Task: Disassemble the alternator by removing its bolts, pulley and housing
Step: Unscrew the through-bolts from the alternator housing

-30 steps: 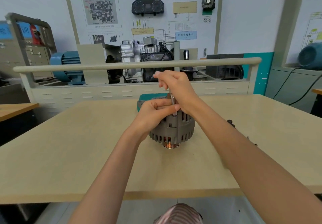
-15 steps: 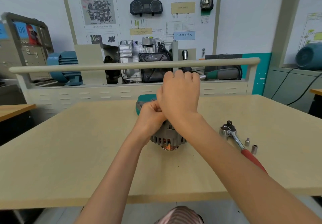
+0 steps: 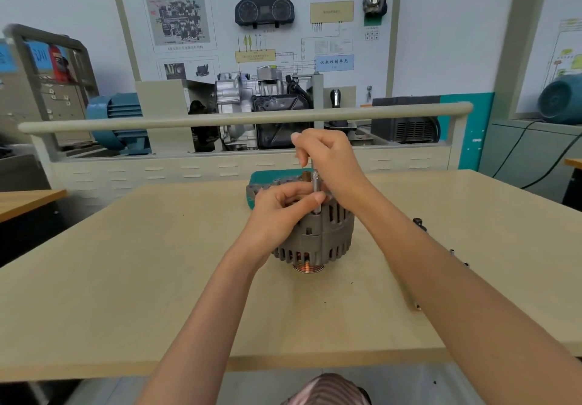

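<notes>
A grey slotted alternator [image 3: 321, 241] stands pulley-down in the middle of the beige table [image 3: 126, 278]; copper windings show through its lower slots. A thin metal socket driver [image 3: 316, 193] stands upright on the alternator's top edge. My right hand [image 3: 330, 159] grips the driver's upper part from above. My left hand [image 3: 280, 212] is curled over the alternator's top left, its thumb pressed against the driver shaft. The top of the alternator is mostly hidden by both hands.
A teal tool case [image 3: 267, 178] lies just behind the alternator. My right forearm hides most of a ratchet and small sockets [image 3: 453, 252] on the table's right side. A rail [image 3: 245, 118] and a training bench with an engine stand behind the table.
My right hand lifted off its fist-like grip over the alternator and now holds the driver upright again. My right forearm swung back over the ratchet and sockets, hiding them.
</notes>
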Demonstrator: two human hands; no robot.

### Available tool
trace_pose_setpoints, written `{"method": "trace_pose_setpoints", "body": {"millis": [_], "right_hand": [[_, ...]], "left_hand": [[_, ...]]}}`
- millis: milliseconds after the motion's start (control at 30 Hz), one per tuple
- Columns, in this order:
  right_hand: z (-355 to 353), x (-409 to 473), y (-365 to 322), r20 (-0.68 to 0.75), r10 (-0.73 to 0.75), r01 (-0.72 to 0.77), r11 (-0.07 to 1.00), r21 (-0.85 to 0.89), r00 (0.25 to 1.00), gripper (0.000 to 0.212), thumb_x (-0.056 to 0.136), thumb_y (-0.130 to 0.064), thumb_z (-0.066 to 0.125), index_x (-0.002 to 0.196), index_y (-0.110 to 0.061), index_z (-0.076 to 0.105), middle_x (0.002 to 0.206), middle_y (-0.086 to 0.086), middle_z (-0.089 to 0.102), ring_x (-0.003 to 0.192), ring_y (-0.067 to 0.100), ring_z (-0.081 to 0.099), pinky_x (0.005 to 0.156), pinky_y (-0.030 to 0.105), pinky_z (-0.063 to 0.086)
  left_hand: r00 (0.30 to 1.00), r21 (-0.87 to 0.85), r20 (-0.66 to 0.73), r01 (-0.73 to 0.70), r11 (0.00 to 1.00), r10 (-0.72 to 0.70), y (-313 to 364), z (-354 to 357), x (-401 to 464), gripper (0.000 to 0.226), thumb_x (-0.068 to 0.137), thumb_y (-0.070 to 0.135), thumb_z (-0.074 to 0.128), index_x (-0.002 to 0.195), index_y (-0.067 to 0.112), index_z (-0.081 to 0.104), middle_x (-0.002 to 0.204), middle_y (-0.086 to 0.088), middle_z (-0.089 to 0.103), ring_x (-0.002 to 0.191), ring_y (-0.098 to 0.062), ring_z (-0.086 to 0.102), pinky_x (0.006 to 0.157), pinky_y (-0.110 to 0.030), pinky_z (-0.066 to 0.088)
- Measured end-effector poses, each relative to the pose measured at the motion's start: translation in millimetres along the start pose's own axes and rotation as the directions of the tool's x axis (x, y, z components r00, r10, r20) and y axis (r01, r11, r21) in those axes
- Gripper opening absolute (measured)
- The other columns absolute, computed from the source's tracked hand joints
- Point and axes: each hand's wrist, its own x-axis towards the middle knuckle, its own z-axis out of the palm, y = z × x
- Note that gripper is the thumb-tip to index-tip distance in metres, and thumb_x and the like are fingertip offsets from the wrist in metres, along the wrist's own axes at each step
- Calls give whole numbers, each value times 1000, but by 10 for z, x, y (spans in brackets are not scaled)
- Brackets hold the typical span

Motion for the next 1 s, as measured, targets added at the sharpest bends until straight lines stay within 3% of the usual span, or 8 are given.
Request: {"method": "trace_pose_setpoints", "body": {"millis": [133, 267, 400, 467, 533, 633, 800, 1000], "right_hand": [[32, -47, -17, -67, -90, 72, 970, -231, 994, 41, 93, -12, 52, 54, -3, 44, 55, 7, 42, 57, 12, 41, 66, 34, 37], [118, -114, -62, -108, -193, 26, 583, -812, 975, 25, 91, -27, 45, 69, -15, 52, 69, -1, 49, 72, 18, 46, 82, 30, 28], [186, -164, -100, -187, -193, -93, 413, -906, 963, 29, 90, -30, 40, 91, -12, 62, 86, 5, 60, 85, 24, 54, 85, 36, 28], [195, -153, -101, -177, -202, -68, 452, -889, 963, 26, 89, -31, 41, 84, -14, 60, 80, 2, 56, 80, 20, 50, 86, 34, 27], [180, -123, -89, -164, -202, -24, 557, -830, 966, 25, 89, -31, 45, 70, -18, 53, 72, -3, 49, 74, 16, 46, 88, 31, 25], [122, -79, -48, -126, -153, 29, 740, -672, 980, 30, 88, -26, 52, 60, -14, 50, 64, -5, 46, 68, 16, 47, 88, 28, 28], [27, -38, -27, -40, -42, 27, 950, -312, 998, 34, 89, -15, 57, 57, -3, 50, 58, -1, 42, 63, 13, 43, 67, 27, 35], [27, 0, -20, -32, 18, -21, 994, -104, 999, 43, 92, -14, 54, 50, -7, 45, 51, 5, 41, 54, 11, 41, 62, 26, 41]], "left_hand": [[999, 10, -43, -17, 1000, 18, -27, 7, 5, 17, 88, 15, 63, 91, 29, 73, 92, 5, 75, 91, -10, 69, 78, -22, 51], [997, 8, -74, -26, 1000, 26, -41, 6, 0, 34, 86, 4, 61, 68, 30, 73, 73, 8, 73, 71, 0, 66, 59, -10, 46], [996, 35, -92, -3, 999, 6, -58, 15, -8, 40, 86, -1, 58, 61, 28, 69, 64, 13, 70, 61, 6, 63, 51, -6, 42], [997, 44, -73, 9, 999, -6, -45, 1, -14, 39, 87, 1, 57, 62, 29, 69, 66, 13, 71, 63, 6, 63, 58, -9, 45], [998, 75, -53, 17, 997, -13, -20, 0, -18, 37, 88, 9, 59, 65, 36, 72, 69, 15, 71, 69, 5, 64, 81, -26, 49], [999, 122, -39, -2, 993, 7, 32, 21, -32, 19, 82, 30, 60, 75, 44, 71, 79, 14, 73, 89, -5, 65, 110, -62, 24], [999, 138, -38, 3, 990, 3, 59, 41, -31, 17, 76, 40, 57, 81, 50, 70, 88, 17, 73, 102, -12, 63, 112, -60, 20], [996, 100, -88, 13, 995, -4, 58, 72, -41, 14, 82, 35, 63, 78, 46, 71, 86, 13, 73, 99, -14, 65, 110, -58, 27]]}}
